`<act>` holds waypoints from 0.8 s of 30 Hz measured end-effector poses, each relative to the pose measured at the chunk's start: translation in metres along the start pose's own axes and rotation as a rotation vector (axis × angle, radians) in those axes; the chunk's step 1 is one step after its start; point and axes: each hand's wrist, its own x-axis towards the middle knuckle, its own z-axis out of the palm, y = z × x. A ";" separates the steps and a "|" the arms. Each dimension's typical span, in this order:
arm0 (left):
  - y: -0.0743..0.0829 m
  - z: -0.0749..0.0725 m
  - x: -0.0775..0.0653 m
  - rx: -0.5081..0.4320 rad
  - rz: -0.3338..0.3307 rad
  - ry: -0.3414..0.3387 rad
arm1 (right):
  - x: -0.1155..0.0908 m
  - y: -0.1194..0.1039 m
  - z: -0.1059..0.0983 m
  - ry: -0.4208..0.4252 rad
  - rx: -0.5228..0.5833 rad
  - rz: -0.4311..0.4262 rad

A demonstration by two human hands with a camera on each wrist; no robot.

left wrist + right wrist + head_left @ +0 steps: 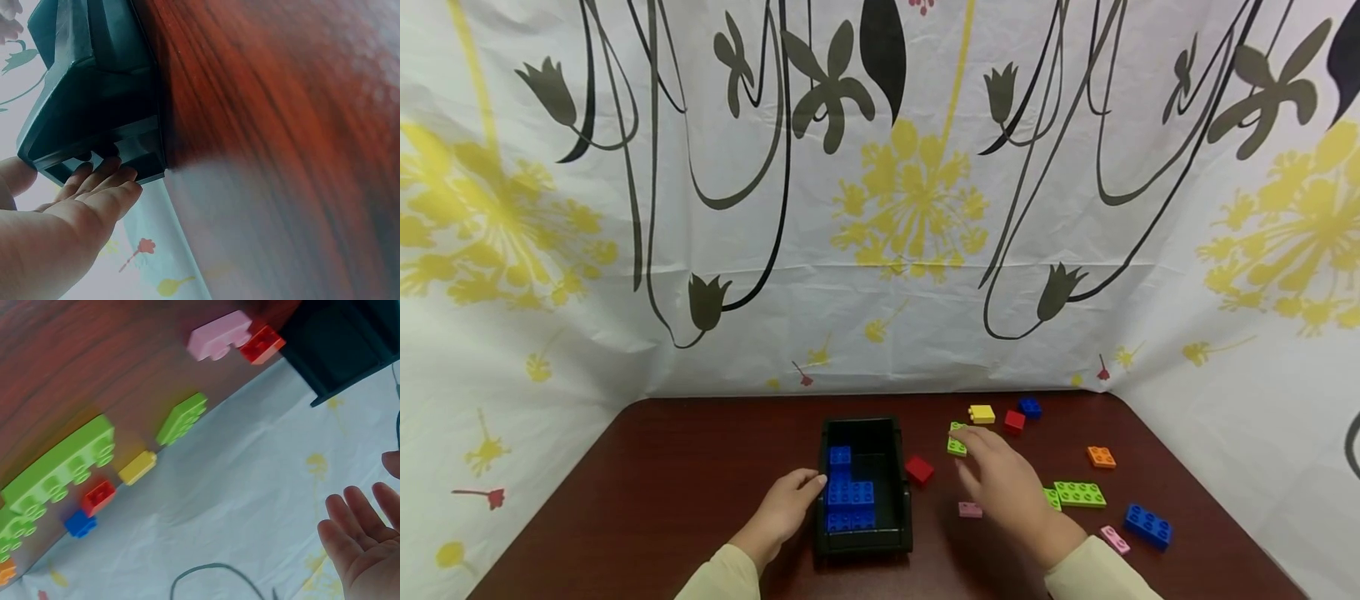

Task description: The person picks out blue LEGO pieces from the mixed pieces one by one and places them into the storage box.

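Observation:
A black box (898, 467) stands on the dark wooden table, with several blue bricks (850, 498) packed inside it. My left hand (803, 485) rests against the box's left wall. In the left wrist view its straight fingers (103, 181) touch the box (94, 94). My right hand (976, 454) hovers over the table right of the box, palm down, fingers spread and holding nothing. Its fingertips are over a small green brick (956, 445). A red brick (919, 470) and a pink brick (970, 509) lie close by. The right wrist view shows the open palm (365, 540).
Loose bricks are scattered to the right: yellow (981, 413), red (1014, 422), blue (1030, 407), orange (1101, 457), a long green one (1078, 493), a larger blue one (1147, 526) and a pink one (1115, 539). A flowered cloth backdrop surrounds the table (685, 467).

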 end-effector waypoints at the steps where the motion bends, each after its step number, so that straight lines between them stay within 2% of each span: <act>1: 0.000 0.000 0.000 -0.001 -0.002 -0.002 | -0.001 0.002 -0.001 -0.003 -0.002 0.007; 18: 0.001 0.001 0.000 -0.001 -0.019 0.005 | -0.016 0.039 -0.023 -0.130 -0.077 0.221; 24: 0.000 0.001 0.000 0.002 -0.011 0.016 | -0.025 0.057 -0.029 -0.150 -0.102 0.264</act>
